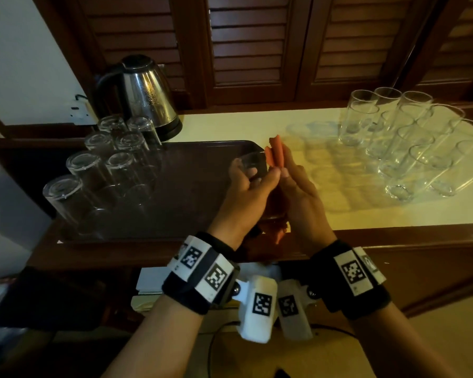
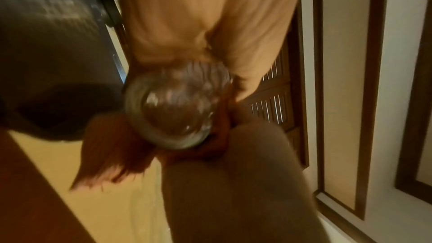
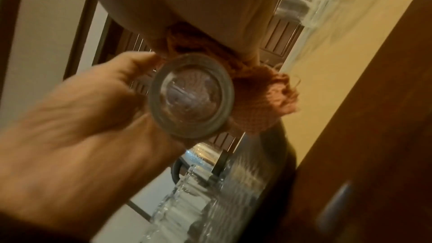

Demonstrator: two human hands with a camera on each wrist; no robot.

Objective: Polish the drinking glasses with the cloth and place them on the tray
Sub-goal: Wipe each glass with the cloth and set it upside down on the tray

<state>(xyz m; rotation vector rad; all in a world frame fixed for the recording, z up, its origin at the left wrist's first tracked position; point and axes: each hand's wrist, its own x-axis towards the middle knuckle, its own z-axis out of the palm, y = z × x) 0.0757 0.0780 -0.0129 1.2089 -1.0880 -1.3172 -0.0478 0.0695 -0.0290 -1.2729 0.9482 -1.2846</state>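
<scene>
Nearest the camera, the left hand (image 1: 243,186) curled its fingers round a glass (image 1: 250,166) while the right hand (image 1: 298,186) pressed the orange cloth (image 1: 275,152) against it with straight fingers. At nine o'clock, seven polished glasses (image 1: 93,170) stood inverted on the tray (image 1: 202,159); roughly a dozen unpolished glasses (image 1: 404,143) waited at two o'clock.

steel kettle (image 1: 145,94) on counter (image 1: 257,124); louvered doors (image 1: 251,42) behind.

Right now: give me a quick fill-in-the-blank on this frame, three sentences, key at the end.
1. The left hand holds a ____.
2. The right hand presses an orange ____ against it.
3. Glasses on the tray stand rim ____, beside the kettle.

Missing: glass; cloth; down
</scene>
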